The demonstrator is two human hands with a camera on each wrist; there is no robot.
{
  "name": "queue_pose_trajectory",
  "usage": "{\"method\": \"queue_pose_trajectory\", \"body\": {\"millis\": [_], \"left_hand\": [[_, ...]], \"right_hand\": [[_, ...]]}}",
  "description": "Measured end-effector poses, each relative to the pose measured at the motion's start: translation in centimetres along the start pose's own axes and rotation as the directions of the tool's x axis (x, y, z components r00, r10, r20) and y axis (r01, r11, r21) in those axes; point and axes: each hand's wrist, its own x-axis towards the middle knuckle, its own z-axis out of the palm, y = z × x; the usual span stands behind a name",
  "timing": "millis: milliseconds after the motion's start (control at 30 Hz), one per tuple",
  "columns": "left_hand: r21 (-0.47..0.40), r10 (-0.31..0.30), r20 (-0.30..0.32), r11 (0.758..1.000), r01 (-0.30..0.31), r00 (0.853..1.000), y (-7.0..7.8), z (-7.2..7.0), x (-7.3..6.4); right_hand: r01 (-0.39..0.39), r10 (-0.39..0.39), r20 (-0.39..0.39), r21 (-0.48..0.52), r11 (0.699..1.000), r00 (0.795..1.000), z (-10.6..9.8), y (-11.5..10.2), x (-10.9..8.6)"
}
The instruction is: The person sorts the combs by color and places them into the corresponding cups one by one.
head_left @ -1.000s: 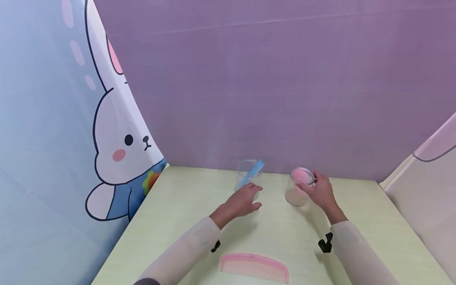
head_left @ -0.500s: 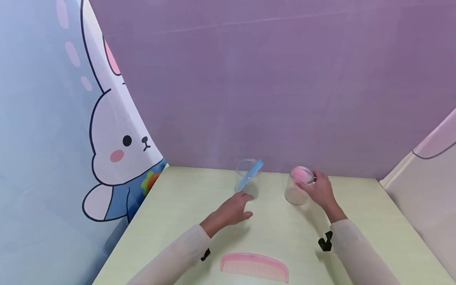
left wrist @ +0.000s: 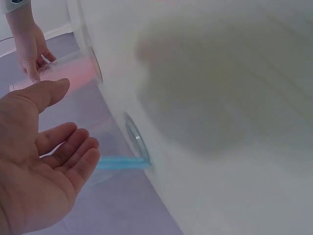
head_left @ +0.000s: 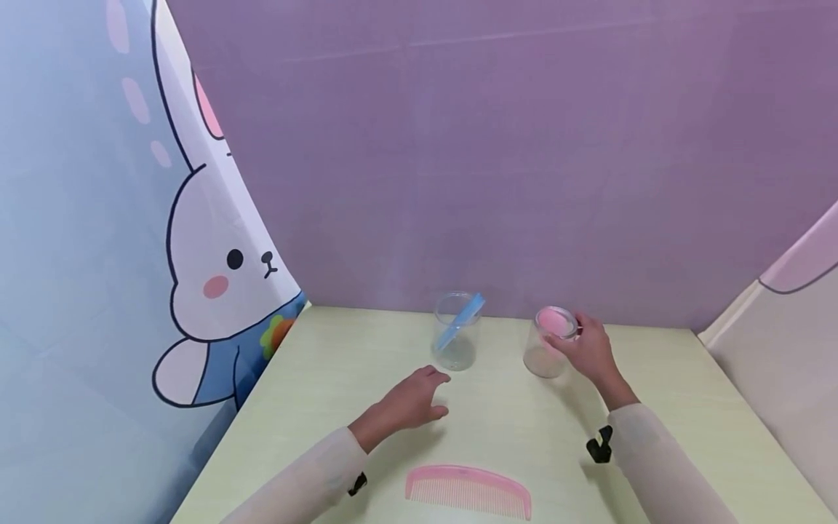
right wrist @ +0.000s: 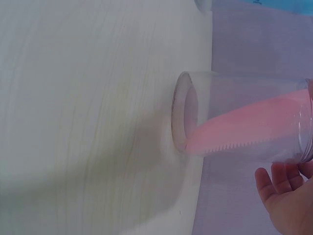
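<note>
My right hand (head_left: 587, 353) grips the clear jar (head_left: 540, 360) on the right near its rim, thumb in front and fingers round the side. Inside that jar a pink comb (right wrist: 244, 125) leans at a slant, its teeth visible in the right wrist view. My left hand (head_left: 406, 400) hovers over the table with fingers loosely bent and nothing in them. Just beyond it stands a second clear jar (head_left: 456, 356), holding a tilted blue comb (head_left: 461, 320) whose end sticks out above the rim.
Another pink comb (head_left: 468, 489) lies flat on the pale table (head_left: 314, 378) near the front, between the forearms. Behind the jars rises a purple backdrop (head_left: 458, 160). A blue cloth with a rabbit print (head_left: 216, 255) hangs at the left, a pale panel (head_left: 785, 364) at the right.
My left hand has drawn back from the left jar, down and to the left, leaving the jar and blue comb in full view. The right hand and its jar have stayed put.
</note>
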Motion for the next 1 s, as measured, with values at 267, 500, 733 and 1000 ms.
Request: {"method": "queue_pose_trajectory", "body": {"millis": [267,500,733,1000], "left_hand": [[-0.008,-0.027,0.048,1.000,0.027,0.998,-0.6,0.4,-1.7],[-0.039,-0.038,0.090,0.998,0.042,0.995,-0.6,0.5,-3.4],[-0.058,-0.035,0.125,0.997,0.042,0.992,-0.5,1.0,-4.8],[-0.057,-0.038,0.181,0.997,0.049,0.983,-0.1,1.5,-6.2]], "right_hand": [[0.006,-0.006,0.005,-0.002,1.000,1.000,-0.1,-0.1,-0.1],[-0.013,0.014,0.023,-0.024,1.000,1.000,-0.4,-0.3,-0.2],[-0.023,0.023,0.037,-0.024,0.999,0.999,-0.4,-0.4,-0.3],[-0.022,0.023,0.031,-0.027,0.999,0.999,-0.4,-0.6,-0.3]]}}
